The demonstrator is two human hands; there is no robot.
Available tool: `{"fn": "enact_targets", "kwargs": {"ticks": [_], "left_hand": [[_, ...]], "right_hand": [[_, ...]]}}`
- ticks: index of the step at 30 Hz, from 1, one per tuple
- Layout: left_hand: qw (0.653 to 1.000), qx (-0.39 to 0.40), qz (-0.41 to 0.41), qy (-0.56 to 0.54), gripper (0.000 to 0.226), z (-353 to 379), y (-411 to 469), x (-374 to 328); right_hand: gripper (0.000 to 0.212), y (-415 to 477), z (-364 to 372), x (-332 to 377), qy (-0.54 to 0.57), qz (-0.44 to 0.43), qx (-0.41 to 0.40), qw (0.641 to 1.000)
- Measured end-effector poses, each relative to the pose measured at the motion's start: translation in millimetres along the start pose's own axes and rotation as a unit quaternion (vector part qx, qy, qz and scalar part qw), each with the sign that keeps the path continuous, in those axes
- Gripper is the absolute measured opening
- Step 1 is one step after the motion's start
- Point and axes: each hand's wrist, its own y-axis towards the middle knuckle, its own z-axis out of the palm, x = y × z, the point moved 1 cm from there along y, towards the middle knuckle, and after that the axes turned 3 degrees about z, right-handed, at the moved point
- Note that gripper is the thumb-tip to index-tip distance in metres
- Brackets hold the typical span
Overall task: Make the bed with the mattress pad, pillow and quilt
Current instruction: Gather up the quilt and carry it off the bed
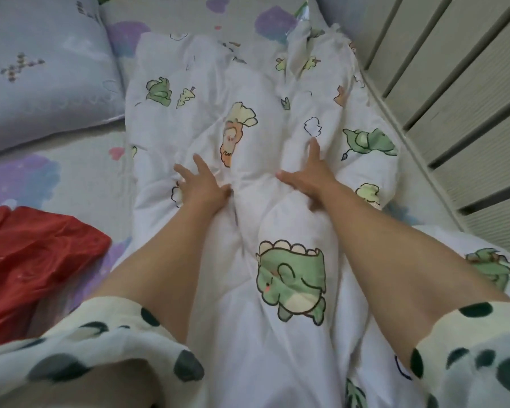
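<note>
Our splayed left hand (pixel 202 184) and right hand (pixel 308 175) press flat, gripping nothing, on the puffy, creased white dinosaur-print quilt (pixel 242 260).

Left of the left hand (pixel 202 184) and nearer to us, we see a crumpled red fabric (pixel 33 260) with a slight sheen. To the right of the right hand (pixel 306 175) we see a pale slatted rail (pixel 448 45), its bars running at a slant. Far ahead of the right hand we make out a scrap of clear, green-tinted plastic wrapping (pixel 302 13), too blurred to identify.
</note>
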Motion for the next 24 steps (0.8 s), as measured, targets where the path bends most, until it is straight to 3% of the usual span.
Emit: {"fn": "enact_targets", "kwargs": {"ticks": [4, 11, 18, 24], "left_hand": [[1.000, -0.001, 0.017, 0.023, 0.107, 13, 6, 7], [0.992, -0.045, 0.054, 0.105, 0.070, 1, -19, 2], [0.987, -0.112, 0.101, 0.059, 0.020, -46, -85, -8], [0.980, -0.124, 0.145, 0.059, 0.017, -97, -171, -11]], "right_hand": [[0.095, 6, 11, -4, -0.047, -0.023, -0.044, 0.998], [0.062, -16, 1, -9, -0.126, -0.054, -0.053, 0.989], [0.045, -89, -25, 3, -0.172, -0.085, -0.090, 0.977], [0.028, -192, -48, 11, -0.177, -0.096, -0.113, 0.973]]}}
